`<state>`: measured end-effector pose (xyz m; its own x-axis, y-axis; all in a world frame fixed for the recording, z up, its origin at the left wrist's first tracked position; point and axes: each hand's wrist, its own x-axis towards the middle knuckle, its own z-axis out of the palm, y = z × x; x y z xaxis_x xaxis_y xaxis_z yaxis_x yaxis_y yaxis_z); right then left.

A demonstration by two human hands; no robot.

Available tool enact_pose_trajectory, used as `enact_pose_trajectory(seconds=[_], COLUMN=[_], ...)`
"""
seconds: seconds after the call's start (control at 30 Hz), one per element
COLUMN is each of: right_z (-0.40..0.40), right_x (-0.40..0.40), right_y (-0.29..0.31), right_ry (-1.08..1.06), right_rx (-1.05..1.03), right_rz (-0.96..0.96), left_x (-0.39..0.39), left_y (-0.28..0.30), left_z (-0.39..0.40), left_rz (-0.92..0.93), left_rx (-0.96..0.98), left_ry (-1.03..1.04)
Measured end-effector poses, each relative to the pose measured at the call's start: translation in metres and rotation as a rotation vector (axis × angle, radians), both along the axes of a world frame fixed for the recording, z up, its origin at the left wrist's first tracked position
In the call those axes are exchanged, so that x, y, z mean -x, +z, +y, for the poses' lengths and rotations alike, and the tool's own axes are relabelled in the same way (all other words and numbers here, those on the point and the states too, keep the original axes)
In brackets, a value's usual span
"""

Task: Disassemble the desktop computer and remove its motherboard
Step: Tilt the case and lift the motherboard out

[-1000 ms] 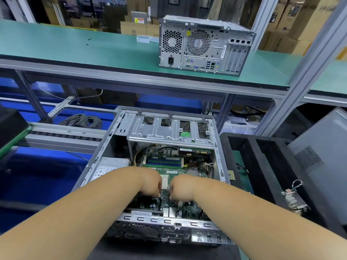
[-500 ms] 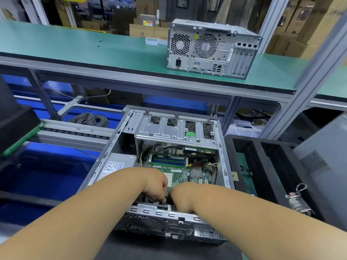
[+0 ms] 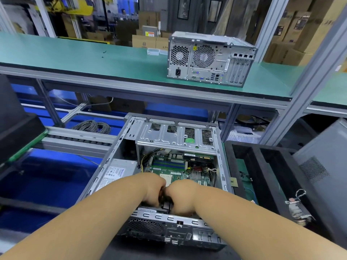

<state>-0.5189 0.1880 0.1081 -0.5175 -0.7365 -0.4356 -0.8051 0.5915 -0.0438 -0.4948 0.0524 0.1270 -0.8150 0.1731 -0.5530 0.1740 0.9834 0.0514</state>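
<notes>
The open desktop case [image 3: 176, 136] lies on its side in front of me, with its metal drive cage at the far end. Its green motherboard [image 3: 180, 171] sits inside, partly hidden by my hands. My left hand [image 3: 153, 192] and my right hand [image 3: 181, 197] are pressed together low inside the case, by its near wall. Their fingers curl down around a small black part [image 3: 166, 205] between them. The fingertips are hidden. A grey power supply [image 3: 116, 171] fills the case's left side.
A second, closed computer [image 3: 210, 59] stands on the green shelf [image 3: 93, 59] above. A black divided tray [image 3: 262, 166] sits right of the case, with a loose wired part [image 3: 296, 209] and a grey side panel [image 3: 323, 166] beyond. A cable coil [image 3: 92, 126] lies at the left.
Both hands have slid from the board's middle toward the case's near wall and closed together. A black part now shows between them.
</notes>
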Motion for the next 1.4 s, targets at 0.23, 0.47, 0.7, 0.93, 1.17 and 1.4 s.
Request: enact_pose_trajectory(seconds=[0.23, 0.47, 0.7, 0.93, 1.17, 1.4], right_z=[0.011, 0.028, 0.039, 0.049, 0.086, 0.09], right_x=[-0.005, -0.008, -0.006, -0.005, 0.007, -0.004], right_y=[0.009, 0.011, 0.017, 0.033, 0.068, 0.062], right_ry=[0.008, -0.091, -0.307, -0.416, -0.448, -0.244], right_rx=[0.102, 0.354, 0.647, 0.681, 0.528, 0.276], right_rz=[0.093, 0.153, 0.156, -0.004, -0.071, 0.082], left_x=[-0.005, -0.008, -0.015, -0.023, -0.03, -0.032], left_y=[-0.005, -0.007, 0.003, 0.015, 0.01, 0.011], left_z=[-0.004, -0.007, -0.027, -0.043, -0.041, -0.046], left_rz=[-0.03, 0.109, 0.655, 0.723, 0.714, 0.721], left_rx=[0.008, 0.056, 0.005, -0.114, -0.104, -0.226], left_ry=[-0.019, -0.073, -0.164, -0.068, -0.101, -0.058])
